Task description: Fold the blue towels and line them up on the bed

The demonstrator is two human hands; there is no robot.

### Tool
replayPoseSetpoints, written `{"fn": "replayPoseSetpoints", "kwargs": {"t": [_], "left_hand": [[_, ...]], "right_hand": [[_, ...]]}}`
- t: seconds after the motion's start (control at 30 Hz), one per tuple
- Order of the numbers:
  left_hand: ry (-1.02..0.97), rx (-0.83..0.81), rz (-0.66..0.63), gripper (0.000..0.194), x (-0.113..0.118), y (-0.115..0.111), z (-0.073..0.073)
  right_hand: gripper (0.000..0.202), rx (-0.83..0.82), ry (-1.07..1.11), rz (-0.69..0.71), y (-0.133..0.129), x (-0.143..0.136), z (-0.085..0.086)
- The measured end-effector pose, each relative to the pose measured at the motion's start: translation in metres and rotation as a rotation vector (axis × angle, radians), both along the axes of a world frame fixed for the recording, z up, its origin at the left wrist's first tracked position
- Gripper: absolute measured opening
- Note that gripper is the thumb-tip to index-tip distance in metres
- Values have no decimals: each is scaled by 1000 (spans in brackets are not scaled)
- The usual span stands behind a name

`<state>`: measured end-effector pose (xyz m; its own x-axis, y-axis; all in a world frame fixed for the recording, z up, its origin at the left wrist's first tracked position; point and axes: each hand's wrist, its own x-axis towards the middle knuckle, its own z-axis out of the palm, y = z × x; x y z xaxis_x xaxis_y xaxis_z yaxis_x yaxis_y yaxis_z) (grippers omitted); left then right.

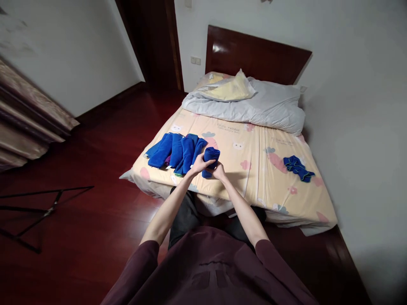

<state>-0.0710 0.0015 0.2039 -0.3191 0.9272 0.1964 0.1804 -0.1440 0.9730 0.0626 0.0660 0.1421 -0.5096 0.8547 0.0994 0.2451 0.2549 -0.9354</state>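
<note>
A blue rolled towel (212, 155) is held upright between my two hands, its spiral end facing up. My left hand (200, 163) wraps its left side with the thumb across the front. Lower down on the right, my right hand (218, 171) closes around the roll's base. Just left of my hands, several rolled blue towels (176, 150) lie side by side on the bed. Farther right, a crumpled blue cloth (299, 168) with green edging rests alone on the sheet.
The bed (251, 178) has a patterned yellow sheet, with a grey quilt (273, 106) and a pale yellow pillow (233, 89) near the headboard (254, 55). Black tripod legs (47, 212) stand on the dark red floor at left, below a curtain (28, 118).
</note>
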Motion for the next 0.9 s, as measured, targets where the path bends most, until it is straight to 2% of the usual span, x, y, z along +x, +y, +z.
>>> {"fn": "replayPoseSetpoints", "kwargs": {"t": [0.1, 0.33, 0.43, 0.9], "left_hand": [[1, -10, 14, 54, -10, -1, -10], [43, -16, -5, 64, -22, -1, -34], [22, -35, -26, 65, -24, 0, -41], [34, -38, -30, 64, -20, -2, -30]], "right_hand": [[48, -4, -34, 28, 2, -6, -7], [57, -114, -27, 51, 6, -7, -38], [58, -130, -37, 48, 7, -7, -44], [54, -134, -51, 54, 4, -2, -35]]}}
